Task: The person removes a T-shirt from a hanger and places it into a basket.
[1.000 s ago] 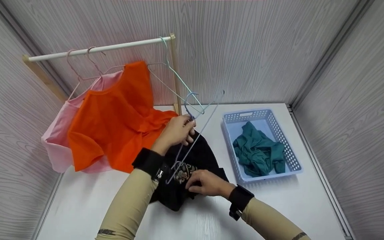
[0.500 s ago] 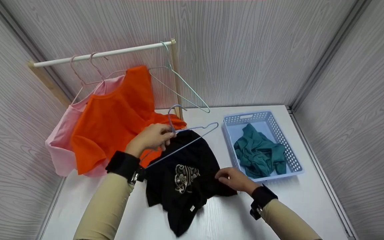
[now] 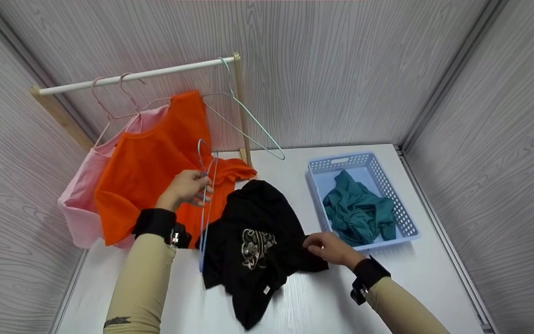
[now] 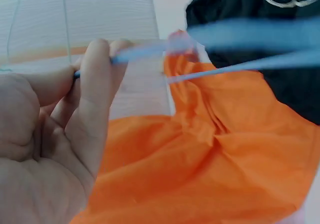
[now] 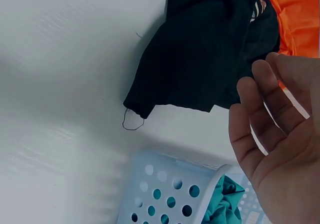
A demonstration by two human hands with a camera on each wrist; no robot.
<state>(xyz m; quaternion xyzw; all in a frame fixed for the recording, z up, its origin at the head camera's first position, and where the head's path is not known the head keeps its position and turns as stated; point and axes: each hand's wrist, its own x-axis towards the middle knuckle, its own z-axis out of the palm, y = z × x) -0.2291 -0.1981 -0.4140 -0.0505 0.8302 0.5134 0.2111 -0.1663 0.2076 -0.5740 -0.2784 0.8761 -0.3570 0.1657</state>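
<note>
My left hand (image 3: 187, 187) pinches a light blue wire hanger (image 3: 201, 264) just below its hook. Seen nearly edge-on in the head view, the hanger hangs at the left border of a black T-shirt (image 3: 230, 250). That T-shirt lies crumpled on the table, its patterned print and a small white tag showing. At the shirt's right side is my right hand (image 3: 331, 247), fingertips right at the black cloth. In the right wrist view its fingers (image 5: 245, 91) are loosely bent beside the fabric. The hanger blurs across the left wrist view.
A rack with a white rail (image 3: 165, 70) carries a pink garment (image 3: 79, 206) and an orange shirt (image 3: 151, 171), whose hem reaches the black one. A pale green hanger (image 3: 260, 123) hangs bare at the rail's right end. The blue basket (image 3: 315, 199) on the right holds green cloth (image 3: 357, 208).
My left hand has moved left with the hanger, which has turned from slanting across the black T-shirt to edge-on. My right hand went right, and the T-shirt now lies more spread toward me.
</note>
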